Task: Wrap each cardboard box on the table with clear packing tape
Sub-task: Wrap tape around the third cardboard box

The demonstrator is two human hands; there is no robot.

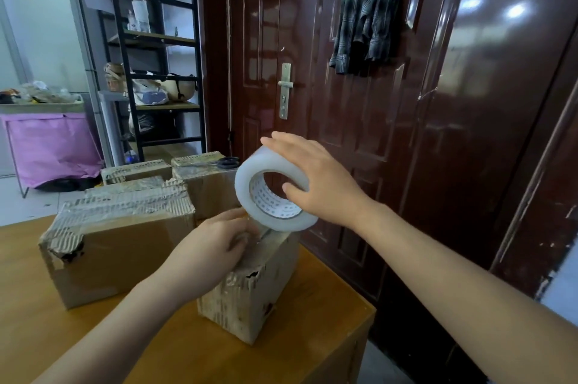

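Observation:
A small worn cardboard box (250,293) stands near the right edge of the wooden table (312,336). My left hand (212,246) lies on its top and pinches the loose end of the clear tape against it. My right hand (316,180) holds a large roll of clear packing tape (269,193) just above the box, thumb at the core and fingers over the outer rim. A bigger box (119,246) with torn corners sits to the left. Two more boxes (137,171) (206,186) stand behind.
Black-handled scissors (226,162) lie on the far right box. A dark red door (359,86) with a metal handle stands close behind the table. A black shelf rack (156,71) and a pink cart (50,146) are at the left.

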